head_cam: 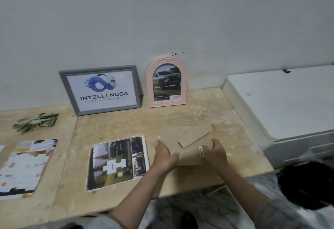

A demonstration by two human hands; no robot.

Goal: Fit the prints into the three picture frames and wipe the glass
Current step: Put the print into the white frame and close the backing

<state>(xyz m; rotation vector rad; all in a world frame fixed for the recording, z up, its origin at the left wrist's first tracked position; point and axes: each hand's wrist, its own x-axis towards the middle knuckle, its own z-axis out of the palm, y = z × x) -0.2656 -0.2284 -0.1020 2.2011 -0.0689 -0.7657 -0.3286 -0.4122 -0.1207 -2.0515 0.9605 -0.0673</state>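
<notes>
On the wooden table (126, 125), near its front edge, a face-down third frame (189, 149) was bracketed by the left hand (165, 154) and right hand (215, 153), both half-spread on its side edges. Its backing looked stiff and light; the glass, judged fragile, favoured edge grips.

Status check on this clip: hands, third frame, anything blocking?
Left hand and right hand open, on the face-down third frame. Grey frame and pink arched frame filled, leaning on wall. Loose print beside; nothing blocking.
</notes>
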